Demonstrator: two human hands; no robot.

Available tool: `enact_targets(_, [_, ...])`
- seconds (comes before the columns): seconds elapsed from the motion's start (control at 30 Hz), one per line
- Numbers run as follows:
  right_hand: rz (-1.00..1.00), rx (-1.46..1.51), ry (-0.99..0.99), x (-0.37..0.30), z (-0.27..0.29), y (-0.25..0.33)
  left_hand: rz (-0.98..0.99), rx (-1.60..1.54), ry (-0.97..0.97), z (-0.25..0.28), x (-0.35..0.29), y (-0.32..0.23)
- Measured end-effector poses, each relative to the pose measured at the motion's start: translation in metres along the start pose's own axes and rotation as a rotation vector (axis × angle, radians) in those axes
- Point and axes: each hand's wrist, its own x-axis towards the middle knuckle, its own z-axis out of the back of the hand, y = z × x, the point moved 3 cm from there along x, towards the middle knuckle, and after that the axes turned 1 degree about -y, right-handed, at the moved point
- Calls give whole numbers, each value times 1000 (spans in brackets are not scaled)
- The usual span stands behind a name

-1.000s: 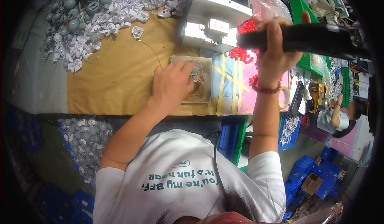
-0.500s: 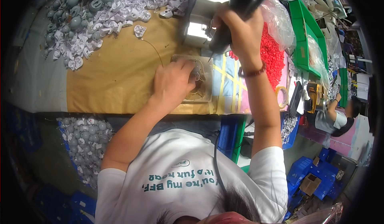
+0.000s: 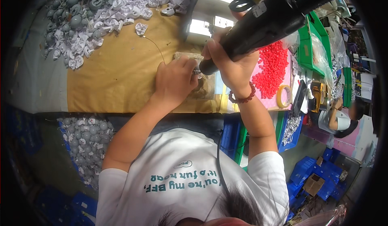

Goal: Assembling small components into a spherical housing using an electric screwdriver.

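Observation:
My right hand (image 3: pixel 236 70) is wrapped round a black electric screwdriver (image 3: pixel 258 24). The tool slants down to the left, its nose over a small grey-and-white plastic part (image 3: pixel 197 70); whether its bit touches cannot be seen. My left hand (image 3: pixel 176 80) holds that part with bent fingers, covering much of it. Beneath lies a clear flat fixture plate (image 3: pixel 205 92) on the brown-covered bench. A thin wire (image 3: pixel 155 45) runs from near the left fingers to a white plastic piece (image 3: pixel 141 29).
White and grey parts (image 3: pixel 85 28) are heaped at the far left. A white metal device (image 3: pixel 202 14) stands behind the fixture. Red small pieces (image 3: pixel 271 70), a tape roll (image 3: pixel 284 96) and a green crate (image 3: pixel 313 50) are at right. A co-worker (image 3: pixel 339 119) sits farther off.
My right hand has brought the screwdriver down and left, from beside the white device to over the part. My left hand has stayed in place.

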Motion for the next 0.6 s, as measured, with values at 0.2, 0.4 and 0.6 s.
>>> enact_targets(0.2, [88, -120, 165, -8, 1, 1, -8, -52, 4, 2, -1, 2])
enact_targets(0.4, [163, -92, 201, -24, 0, -14, 8, -95, 40, 5, 2, 2])
enact_targets(0.6, [170, -266, 206, -28, 2, -21, 0, -137, 28, 7, 2, 2])
